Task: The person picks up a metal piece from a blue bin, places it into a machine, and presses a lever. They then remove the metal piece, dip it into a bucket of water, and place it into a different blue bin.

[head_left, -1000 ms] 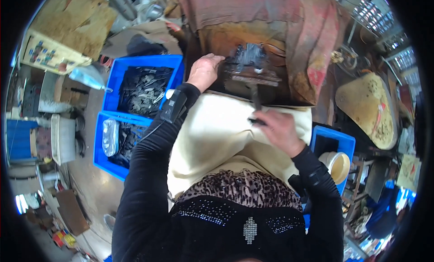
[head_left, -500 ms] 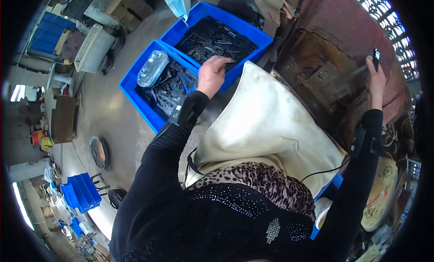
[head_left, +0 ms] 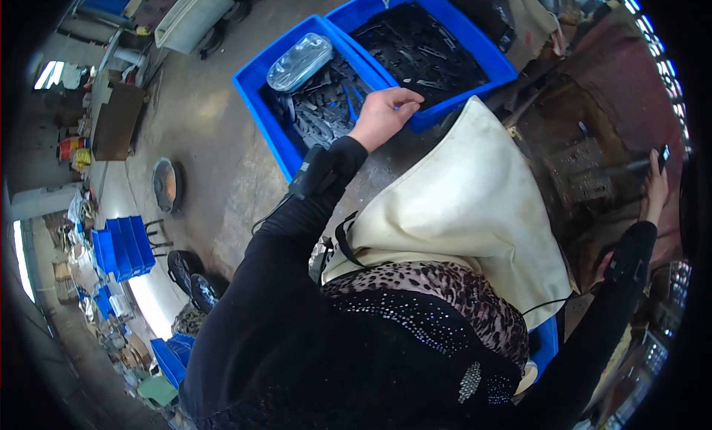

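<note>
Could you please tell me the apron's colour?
The apron is cream, best seen in the head view.

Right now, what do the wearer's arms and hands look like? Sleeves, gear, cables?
Left sleeve and right sleeve: long, black. Left wrist device and right wrist device: dark, boxy, worn over the sleeves. A thin dark cord trails at the left one. Left hand and right hand: no gloves visible.

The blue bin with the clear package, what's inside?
The blue bin holds dark, thin pieces, some blue bits and the clear package on top. Its bottom, and anything under the package or the left hand, is covered.
</note>
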Action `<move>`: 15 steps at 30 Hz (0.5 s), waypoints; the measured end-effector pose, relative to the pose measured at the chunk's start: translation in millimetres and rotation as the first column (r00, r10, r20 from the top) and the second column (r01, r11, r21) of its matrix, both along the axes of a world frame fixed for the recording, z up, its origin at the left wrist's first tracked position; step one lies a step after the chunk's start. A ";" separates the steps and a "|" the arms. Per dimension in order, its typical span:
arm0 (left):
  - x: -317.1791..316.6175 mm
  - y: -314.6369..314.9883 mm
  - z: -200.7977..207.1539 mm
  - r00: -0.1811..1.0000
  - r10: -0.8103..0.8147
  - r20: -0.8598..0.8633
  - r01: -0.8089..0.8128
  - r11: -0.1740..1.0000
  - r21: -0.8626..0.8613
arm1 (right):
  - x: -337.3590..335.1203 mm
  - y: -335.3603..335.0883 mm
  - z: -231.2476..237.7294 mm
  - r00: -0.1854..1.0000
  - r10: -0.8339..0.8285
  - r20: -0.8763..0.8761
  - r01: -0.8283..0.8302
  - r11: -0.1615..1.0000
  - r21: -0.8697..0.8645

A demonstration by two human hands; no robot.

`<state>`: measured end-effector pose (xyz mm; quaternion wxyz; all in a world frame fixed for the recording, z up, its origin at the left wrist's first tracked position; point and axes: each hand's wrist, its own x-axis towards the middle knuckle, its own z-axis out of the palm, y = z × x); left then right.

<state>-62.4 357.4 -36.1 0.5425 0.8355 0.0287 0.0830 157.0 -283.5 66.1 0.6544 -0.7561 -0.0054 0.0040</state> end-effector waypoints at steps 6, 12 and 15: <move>3.8 -9.2 -29.4 0.987 0.134 0.088 -0.141 0.987 0.079 | -19.6 9.3 -23.1 0.964 -0.265 0.003 0.261 0.945 -0.199; 99.1 -62.4 -20.9 0.968 -0.007 0.253 -0.035 0.986 0.160 | -57.6 46.2 -29.0 0.869 -0.490 -0.059 0.458 0.845 -0.275; 129.7 -83.7 -7.1 0.931 0.049 0.362 -0.112 0.982 0.155 | -82.1 38.8 -40.3 0.841 -0.536 -0.080 0.492 0.817 -0.302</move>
